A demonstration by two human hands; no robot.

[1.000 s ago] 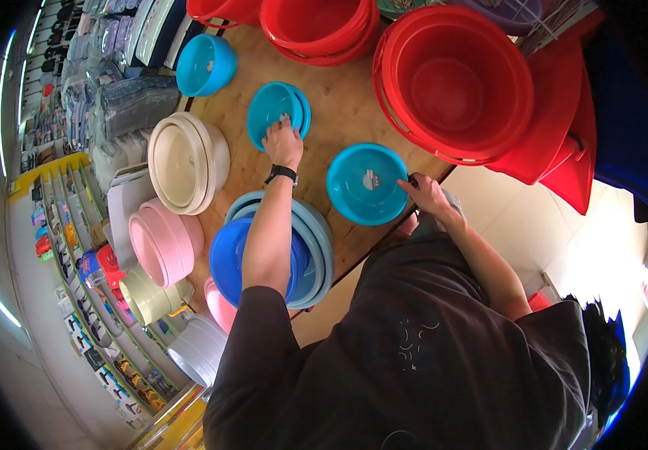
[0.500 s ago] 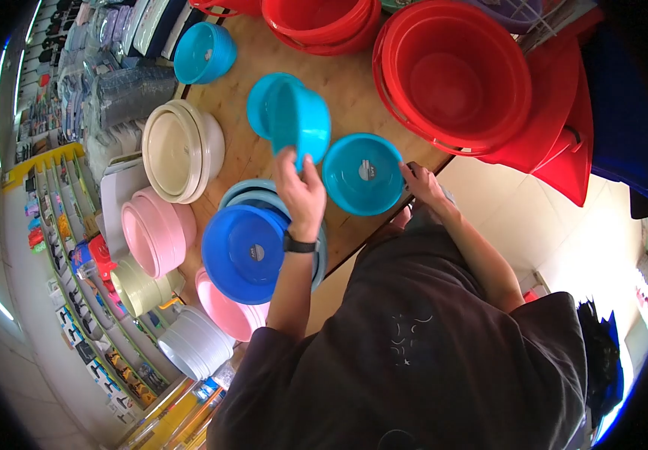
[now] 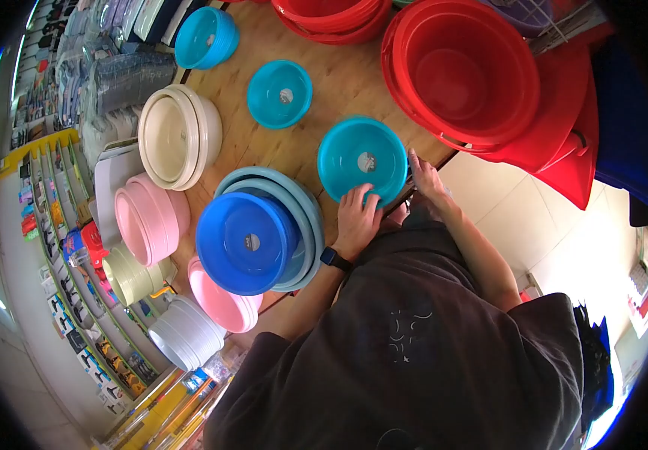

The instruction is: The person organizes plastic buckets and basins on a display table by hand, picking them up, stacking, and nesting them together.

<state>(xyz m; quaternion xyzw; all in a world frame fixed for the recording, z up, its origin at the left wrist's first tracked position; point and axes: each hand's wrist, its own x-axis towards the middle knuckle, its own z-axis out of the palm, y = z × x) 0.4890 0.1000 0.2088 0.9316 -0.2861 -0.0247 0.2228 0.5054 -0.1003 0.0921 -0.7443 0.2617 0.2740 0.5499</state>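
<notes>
A round teal basin (image 3: 339, 169) with a pale label on its floor sits at the table's near edge. My left hand (image 3: 357, 221) has its fingers hooked over the near rim, and a dark watch is on that wrist. Against the basin's right side rests my right hand (image 3: 429, 184), fingers bent and partly hidden. A smaller teal bowl (image 3: 267, 101) lies farther back on the table, apart from both hands. To the left of my left hand, a blue basin (image 3: 237, 251) sits in a stack of light-blue basins (image 3: 305, 225).
Large red tubs (image 3: 519, 79) stand at the right back. Along the left are cream basins (image 3: 168, 139), pink basins (image 3: 140, 217) and a teal stack (image 3: 207, 37). The wooden table (image 3: 226, 120) borders pale floor tiles (image 3: 541, 217). Stocked shelves (image 3: 76, 277) line the far left.
The teal basin that my left hand held raised is no longer in the air; it seems nested in the near one. My left hand has come down right to the near rim.
</notes>
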